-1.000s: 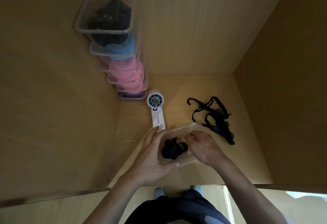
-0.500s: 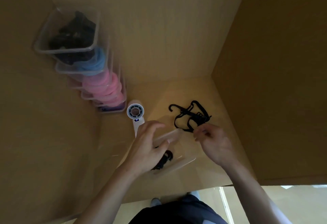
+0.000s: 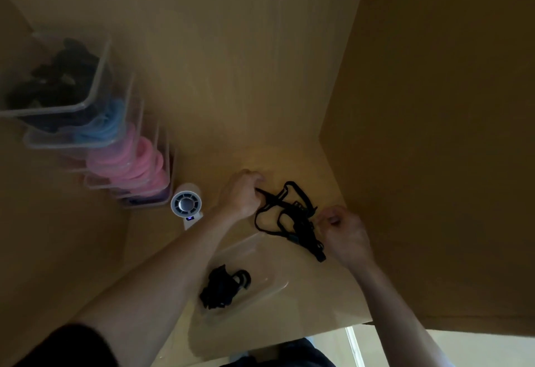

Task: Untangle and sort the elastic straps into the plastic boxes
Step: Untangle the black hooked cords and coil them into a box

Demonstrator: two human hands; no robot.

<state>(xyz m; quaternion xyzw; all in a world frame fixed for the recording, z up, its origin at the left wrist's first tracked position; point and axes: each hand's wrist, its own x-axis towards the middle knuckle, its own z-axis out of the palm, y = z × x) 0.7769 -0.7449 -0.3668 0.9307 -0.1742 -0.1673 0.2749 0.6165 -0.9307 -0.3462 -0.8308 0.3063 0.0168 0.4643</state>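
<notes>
L hand (image 3: 241, 194) grips one end of tangled black elastic straps (image 3: 302, 223). R hand (image 3: 344, 232) curled at opposite side; hold unclear.

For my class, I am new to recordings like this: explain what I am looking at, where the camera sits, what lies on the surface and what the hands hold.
No machine here: a person works bare-handed, and the camera sits on their head, looking down. On the wooden surface lies a tangle of black straps. The left hand grips one end; the right hand appears to pinch the opposite side. Nearer the person, a clear box holds a black bundle. A white handheld fan lies to the left, beside a stack of clear boxes with black, blue and pink straps.
</notes>
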